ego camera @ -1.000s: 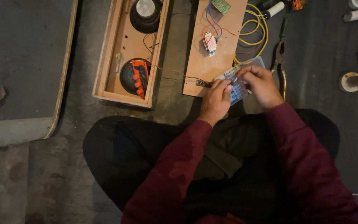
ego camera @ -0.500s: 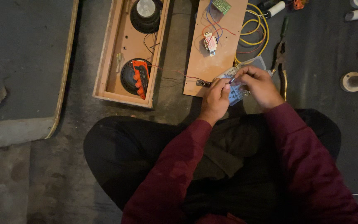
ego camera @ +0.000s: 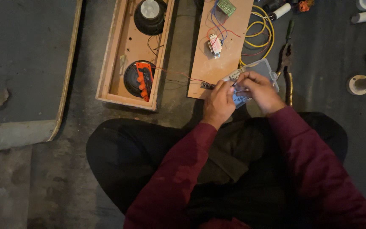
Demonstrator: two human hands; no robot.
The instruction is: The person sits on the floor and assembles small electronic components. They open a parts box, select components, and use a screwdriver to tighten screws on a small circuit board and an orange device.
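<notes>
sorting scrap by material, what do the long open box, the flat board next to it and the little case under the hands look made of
Long open box: pale unfinished wood or plywood, matte, raw edges. Flat board: same pale wood-like sheet, likely plywood. Little case: clear plastic, see-through and slightly glossy, mostly hidden under both hands.

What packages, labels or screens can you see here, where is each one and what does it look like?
Clear plastic box: on the floor under both hands, by the board's lower right corner; shallow, rectangular, see-through, with bluish contents.
Left hand and right hand: together over the box, fingers pinching something too small to tell.
Labels, signs, screens: none that I can make out.
</notes>
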